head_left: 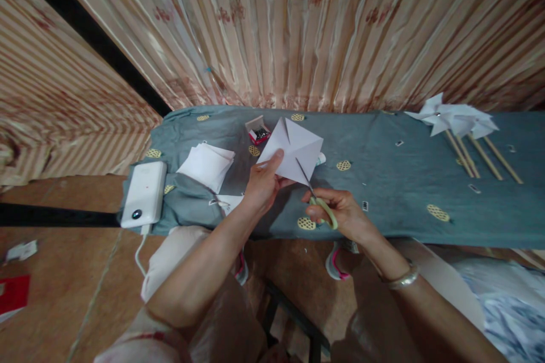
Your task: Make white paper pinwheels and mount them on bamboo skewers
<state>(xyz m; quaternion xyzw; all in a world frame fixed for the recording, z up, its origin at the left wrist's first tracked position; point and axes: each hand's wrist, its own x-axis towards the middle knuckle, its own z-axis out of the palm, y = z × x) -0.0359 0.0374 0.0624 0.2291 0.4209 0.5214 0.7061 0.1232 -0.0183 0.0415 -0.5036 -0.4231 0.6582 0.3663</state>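
My left hand point(264, 181) grips a square white sheet of paper point(298, 144) at its lower left side, thumb on top and fingers underneath. A slit runs inward from the sheet's top corner. In my right hand point(336, 210) is a pair of scissors point(322, 207) with pale green handles, its dark blades lying at the sheet's lower corner and pointing toward the middle. Just behind the paper stands a small red and white open box point(258, 131) with tiny dark metal pieces inside. A stack of white paper squares point(206, 165) lies left of my left hand.
Several paper pinwheels point(457, 119) on wooden sticks lie at the right end of the cloth-covered surface point(392, 181). A white power bank point(145, 193) with a cable sits at the left edge. Another white paper piece point(230, 202) is partly under my left forearm. Curtains point(293, 39) hang behind.
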